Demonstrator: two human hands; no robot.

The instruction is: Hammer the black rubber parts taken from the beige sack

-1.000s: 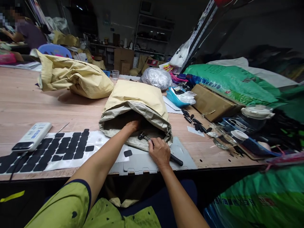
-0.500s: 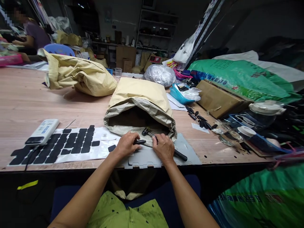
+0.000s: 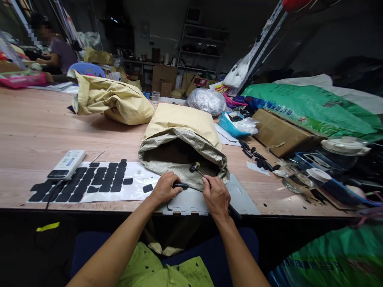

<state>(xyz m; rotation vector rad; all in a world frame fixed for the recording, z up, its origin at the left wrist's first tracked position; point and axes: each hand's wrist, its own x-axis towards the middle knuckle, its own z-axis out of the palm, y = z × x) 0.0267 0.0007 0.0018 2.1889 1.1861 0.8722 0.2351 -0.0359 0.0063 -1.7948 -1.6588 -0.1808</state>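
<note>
My left hand (image 3: pixel 164 189) is closed on a small black part (image 3: pixel 181 185), held down on a grey metal plate (image 3: pixel 194 201) at the table's front edge. My right hand (image 3: pixel 216 195) grips a small hammer (image 3: pixel 196 167) by its black handle, with the head raised just above the part. Right behind both hands lies an open woven sack (image 3: pixel 183 145) with its mouth toward me.
A white sheet with several black pads (image 3: pixel 98 181) and a white remote (image 3: pixel 66 164) lie to the left. Another tan sack (image 3: pixel 112 101) sits further back. Loose black parts (image 3: pixel 257 157), a cardboard box (image 3: pixel 281 133), a glass jar (image 3: pixel 341 153) and green bags crowd the right. A person sits far left.
My left hand came out of the sack with a black part and set it on the grey plate. My right hand kept the hammer, its head now over the part.
</note>
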